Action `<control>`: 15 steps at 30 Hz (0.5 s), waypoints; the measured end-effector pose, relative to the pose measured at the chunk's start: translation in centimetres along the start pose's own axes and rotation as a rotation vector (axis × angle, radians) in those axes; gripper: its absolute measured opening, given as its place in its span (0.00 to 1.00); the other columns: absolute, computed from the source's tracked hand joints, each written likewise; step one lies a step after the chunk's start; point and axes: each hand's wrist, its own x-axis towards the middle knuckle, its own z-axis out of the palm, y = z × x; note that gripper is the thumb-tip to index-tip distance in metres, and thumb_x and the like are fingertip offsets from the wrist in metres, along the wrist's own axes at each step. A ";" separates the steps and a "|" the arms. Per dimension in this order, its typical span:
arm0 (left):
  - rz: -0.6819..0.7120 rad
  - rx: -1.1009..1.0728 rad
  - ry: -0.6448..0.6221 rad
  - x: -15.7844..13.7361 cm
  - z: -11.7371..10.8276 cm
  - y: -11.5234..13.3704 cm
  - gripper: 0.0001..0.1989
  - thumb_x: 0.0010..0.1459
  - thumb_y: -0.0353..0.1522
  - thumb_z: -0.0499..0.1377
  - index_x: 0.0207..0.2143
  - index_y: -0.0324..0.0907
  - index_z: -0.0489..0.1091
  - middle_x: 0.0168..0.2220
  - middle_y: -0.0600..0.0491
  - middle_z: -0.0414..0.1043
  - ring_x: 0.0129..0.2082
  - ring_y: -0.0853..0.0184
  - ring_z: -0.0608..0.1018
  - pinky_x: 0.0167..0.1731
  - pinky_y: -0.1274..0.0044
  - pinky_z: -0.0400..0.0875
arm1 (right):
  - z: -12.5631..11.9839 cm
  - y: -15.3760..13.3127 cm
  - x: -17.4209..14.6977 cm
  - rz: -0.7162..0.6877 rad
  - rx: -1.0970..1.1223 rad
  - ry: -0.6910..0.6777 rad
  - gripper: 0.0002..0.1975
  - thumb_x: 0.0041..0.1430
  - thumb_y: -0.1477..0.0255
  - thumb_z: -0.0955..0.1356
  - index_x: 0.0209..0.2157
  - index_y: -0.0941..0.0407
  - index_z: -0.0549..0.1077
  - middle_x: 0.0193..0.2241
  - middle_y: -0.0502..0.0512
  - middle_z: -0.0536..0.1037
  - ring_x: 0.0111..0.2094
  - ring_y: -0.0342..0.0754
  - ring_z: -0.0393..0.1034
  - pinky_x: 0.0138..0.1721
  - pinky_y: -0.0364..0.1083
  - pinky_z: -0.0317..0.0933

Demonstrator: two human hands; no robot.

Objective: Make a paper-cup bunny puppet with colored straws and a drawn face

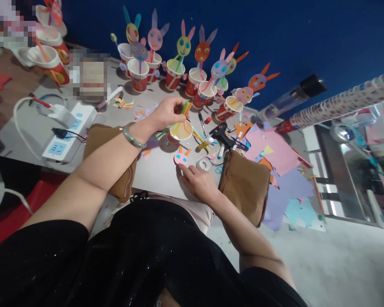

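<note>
My left hand [171,111], a bangle on its wrist, pinches a few coloured straws [187,107] in green, yellow and orange. Their lower ends reach into a paper cup [181,133] standing on the table. Just in front of the cup lies a small pink paper rabbit face [181,159] with blue eyes and orange ears. My right hand [196,180] rests on the table, its forefinger stretched out to the lower edge of that face and the other fingers loosely bent. It holds nothing that I can see.
Several red cups [138,76] with paper rabbit faces line the blue wall. Right of the work cup are a black glue gun [223,133], a tape roll [204,164], markers and paper scraps [280,151]. A power strip [71,132] lies left; a long cup stack [342,104] leans right.
</note>
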 end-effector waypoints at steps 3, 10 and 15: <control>-0.018 0.026 0.001 0.0 -0.1 0.0 0.10 0.46 0.19 0.62 0.32 0.37 0.69 0.32 0.56 0.77 0.34 0.72 0.79 0.41 0.76 0.75 | -0.3 0.0 -0.1 -0.004 0.002 -0.005 0.21 0.75 0.66 0.56 0.60 0.57 0.71 0.38 0.61 0.79 0.32 0.49 0.69 0.32 0.48 0.50; -0.073 0.041 -0.027 -0.1 -0.2 0.4 0.11 0.45 0.19 0.64 0.32 0.36 0.70 0.31 0.56 0.75 0.33 0.72 0.78 0.40 0.76 0.75 | -0.3 0.0 -0.2 -0.013 0.021 -0.004 0.20 0.75 0.67 0.56 0.53 0.57 0.75 0.38 0.60 0.78 0.31 0.48 0.68 0.31 0.48 0.47; -0.097 0.102 -0.037 -0.1 -0.4 0.4 0.12 0.45 0.20 0.64 0.34 0.36 0.72 0.31 0.55 0.76 0.33 0.71 0.78 0.40 0.75 0.74 | 0.0 0.2 -0.3 -0.016 0.040 0.065 0.18 0.74 0.68 0.58 0.55 0.57 0.74 0.37 0.59 0.78 0.31 0.47 0.68 0.31 0.47 0.48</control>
